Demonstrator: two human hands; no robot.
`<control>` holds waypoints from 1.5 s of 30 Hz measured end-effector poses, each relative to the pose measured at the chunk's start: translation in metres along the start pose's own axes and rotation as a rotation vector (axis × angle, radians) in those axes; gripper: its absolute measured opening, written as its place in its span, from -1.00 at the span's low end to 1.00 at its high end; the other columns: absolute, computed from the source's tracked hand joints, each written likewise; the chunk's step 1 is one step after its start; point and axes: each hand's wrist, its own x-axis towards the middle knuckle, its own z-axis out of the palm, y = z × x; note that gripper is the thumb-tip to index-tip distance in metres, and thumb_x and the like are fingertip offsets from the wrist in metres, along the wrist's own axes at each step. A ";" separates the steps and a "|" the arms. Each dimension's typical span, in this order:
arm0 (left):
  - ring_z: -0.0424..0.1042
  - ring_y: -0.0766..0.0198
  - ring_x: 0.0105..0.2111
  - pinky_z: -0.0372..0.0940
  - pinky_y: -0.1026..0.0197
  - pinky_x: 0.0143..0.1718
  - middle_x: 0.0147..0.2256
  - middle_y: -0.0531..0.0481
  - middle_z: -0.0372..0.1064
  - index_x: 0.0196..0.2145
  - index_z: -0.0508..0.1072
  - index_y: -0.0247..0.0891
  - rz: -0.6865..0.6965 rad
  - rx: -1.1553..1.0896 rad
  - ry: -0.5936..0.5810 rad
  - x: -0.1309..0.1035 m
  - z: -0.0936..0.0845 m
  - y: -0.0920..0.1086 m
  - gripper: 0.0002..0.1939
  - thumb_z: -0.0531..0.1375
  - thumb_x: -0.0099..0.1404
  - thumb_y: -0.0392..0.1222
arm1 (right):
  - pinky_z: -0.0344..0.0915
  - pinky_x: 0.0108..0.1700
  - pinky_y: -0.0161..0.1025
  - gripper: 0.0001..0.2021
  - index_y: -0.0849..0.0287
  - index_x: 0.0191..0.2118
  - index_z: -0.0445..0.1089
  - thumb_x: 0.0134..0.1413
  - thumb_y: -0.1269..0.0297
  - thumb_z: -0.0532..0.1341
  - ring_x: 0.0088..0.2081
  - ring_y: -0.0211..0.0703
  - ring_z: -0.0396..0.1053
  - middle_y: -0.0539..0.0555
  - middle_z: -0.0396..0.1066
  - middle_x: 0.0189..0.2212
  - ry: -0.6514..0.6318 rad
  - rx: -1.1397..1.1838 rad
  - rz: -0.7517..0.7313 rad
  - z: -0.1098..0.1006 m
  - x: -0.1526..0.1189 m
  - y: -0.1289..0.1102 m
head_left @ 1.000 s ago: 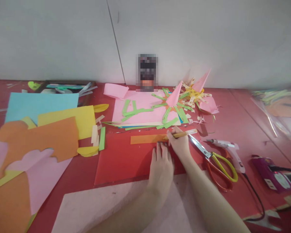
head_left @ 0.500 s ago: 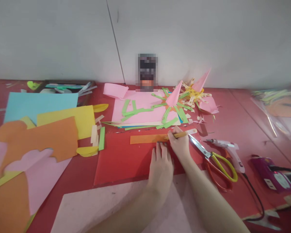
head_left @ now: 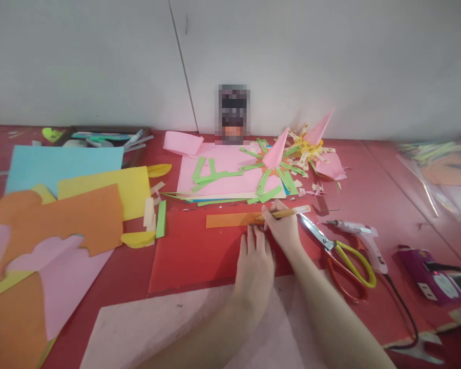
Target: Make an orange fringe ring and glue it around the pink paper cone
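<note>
My right hand (head_left: 282,225) is closed around a yellow-orange pen (head_left: 286,213), whose tip rests on an orange paper strip (head_left: 228,220). Lying flat, my left hand (head_left: 255,256) has its fingers stretched out, with the fingertips on the strip's lower edge. Under both hands is a red sheet (head_left: 192,256) on the table. Part of the strip's right end is hidden by my right hand. Just right of that hand lie scissors (head_left: 332,246) with one yellow and one red handle.
A glue gun (head_left: 364,238) with a black cord lies beyond the scissors, near a purple power strip (head_left: 426,274). Coloured paper sheets (head_left: 88,215) spread on the left. Paper cones (head_left: 277,149) on green-strip and yellow bases stand behind, by the wall.
My right hand has shifted slightly left along the orange strip with the pen. My left hand stays in place.
</note>
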 end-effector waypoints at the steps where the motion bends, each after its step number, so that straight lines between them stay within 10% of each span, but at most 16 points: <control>1: 0.24 -0.06 0.00 0.25 -0.03 -0.05 -0.07 -0.33 0.26 -0.07 0.35 -0.51 0.001 0.001 0.003 0.000 0.000 0.000 -0.63 0.01 0.16 -0.40 | 0.16 -0.52 -0.37 -0.70 0.11 -0.65 0.03 -0.05 0.18 0.11 -0.71 -0.35 0.16 -0.17 0.12 -0.83 -0.004 0.003 -0.002 0.000 0.000 0.001; 45: 0.28 -0.09 -0.04 0.27 -0.03 -0.07 -0.09 -0.37 0.27 -0.07 0.35 -0.58 0.010 0.009 0.037 0.001 -0.002 0.000 -0.62 0.03 0.14 -0.41 | 0.13 -0.52 -0.39 -0.72 0.12 -0.63 0.02 -0.04 0.22 0.11 -0.71 -0.35 0.14 -0.18 0.11 -0.83 0.004 -0.020 -0.001 -0.001 0.001 0.005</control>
